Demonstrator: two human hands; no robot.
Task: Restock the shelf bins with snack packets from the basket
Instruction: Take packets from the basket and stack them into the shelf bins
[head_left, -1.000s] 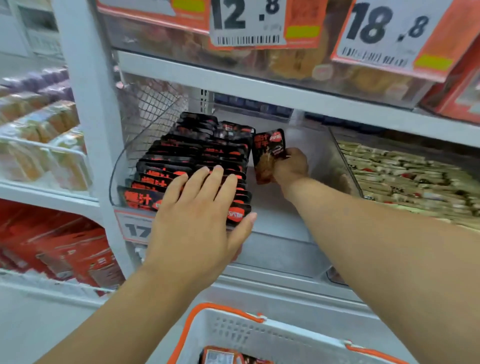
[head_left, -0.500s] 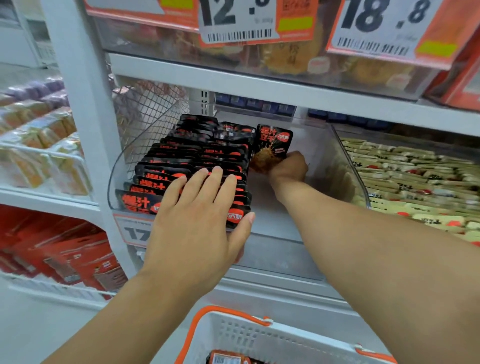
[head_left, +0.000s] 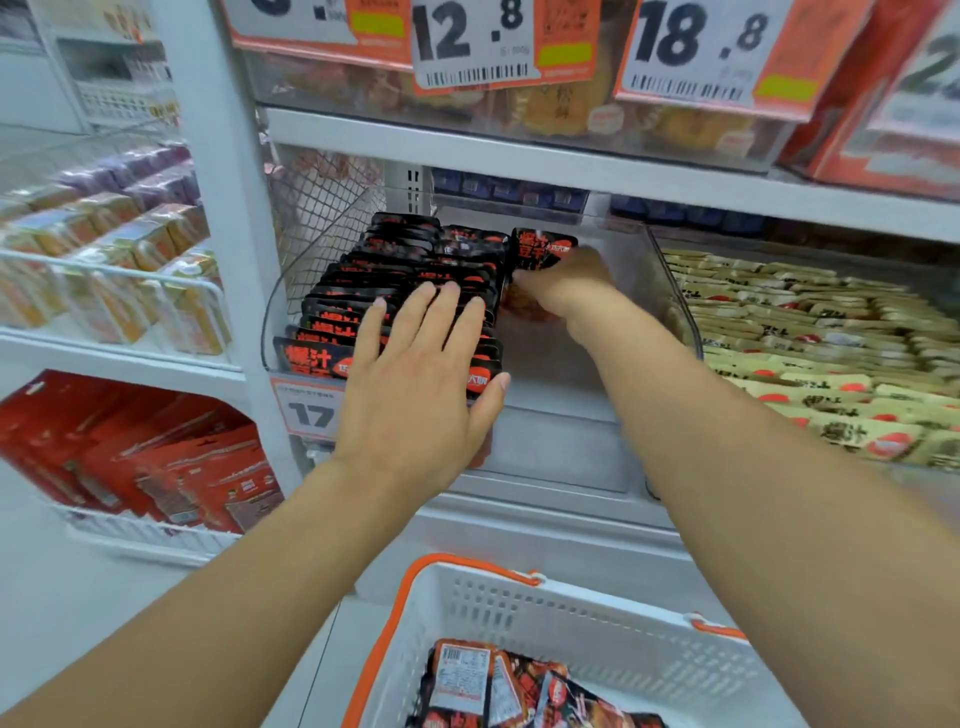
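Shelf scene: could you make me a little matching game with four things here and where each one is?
Things:
1. left hand
2. right hand
3. basket
4. yellow packets

Places:
A. bin to the right
B. flat on the black packet rows
C. below the shelf, packets inside
D. holding one black packet upright at the back

Pairs: 1-B, 2-D, 3-C, 4-A

Clear bin (head_left: 670, 291): 12 o'clock, on shelf.
Packet row (head_left: 415, 270): in bin, 9 o'clock side.
Held packet (head_left: 543, 249): at row's 3 o'clock.
Basket (head_left: 597, 618): 6 o'clock, below shelf.
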